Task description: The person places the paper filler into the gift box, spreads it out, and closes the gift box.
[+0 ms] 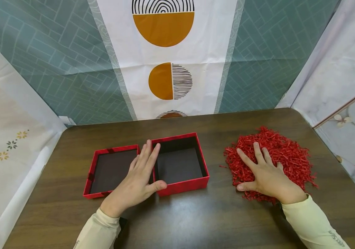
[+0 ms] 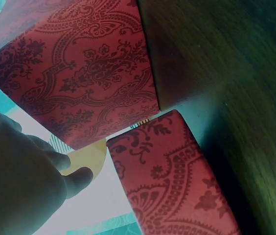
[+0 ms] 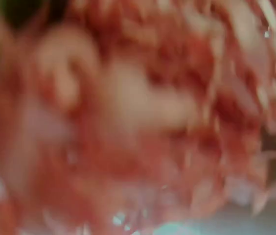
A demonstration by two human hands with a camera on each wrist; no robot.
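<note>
My left hand (image 1: pixel 137 183) hovers with straight fingers, thumb spread, over the place where two red boxes meet. The deeper box (image 1: pixel 183 186) has a black inside, and the shallow one (image 1: pixel 109 169), which looks like a lid, lies left of it with its black inside facing up. In the left wrist view, dark floral patterning covers the deep box's side (image 2: pixel 89 73) and the shallow one's side (image 2: pixel 172 176). Fingers spread wide, my right hand (image 1: pixel 264 178) lies over a heap of red shredded paper (image 1: pixel 289 152). Blurred red strands (image 3: pixel 177 147) fill the right wrist view.
Both boxes and the heap stand on a dark wooden table (image 1: pixel 180 221). A patterned cloth (image 1: pixel 87 62) hangs behind its far edge, with pale cloths at both sides. One loose red strand (image 1: pixel 223 166) lies left of the heap.
</note>
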